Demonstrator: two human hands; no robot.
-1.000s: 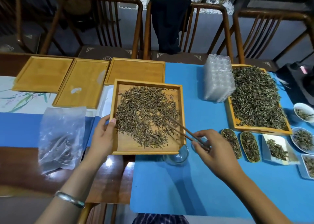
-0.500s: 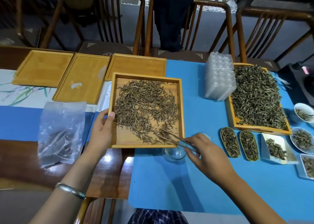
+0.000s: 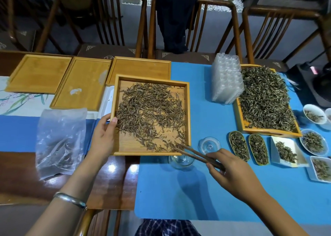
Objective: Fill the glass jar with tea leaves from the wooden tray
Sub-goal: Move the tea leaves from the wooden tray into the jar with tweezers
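My left hand (image 3: 103,139) grips the wooden tray (image 3: 187,110) by its left rim. My right hand (image 3: 231,173) pinches wooden tongs (image 3: 197,155), tips nearly closed among tea leaves (image 3: 150,114) at the tray's near-right corner. The glass jar (image 3: 180,161) sits just below that corner.

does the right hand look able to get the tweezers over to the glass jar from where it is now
Probably yes. The right hand grips the wooden tweezers, whose tips are at the near right corner of the wooden tray. The glass jar sits just below that corner, under the tweezers, with nothing between them.
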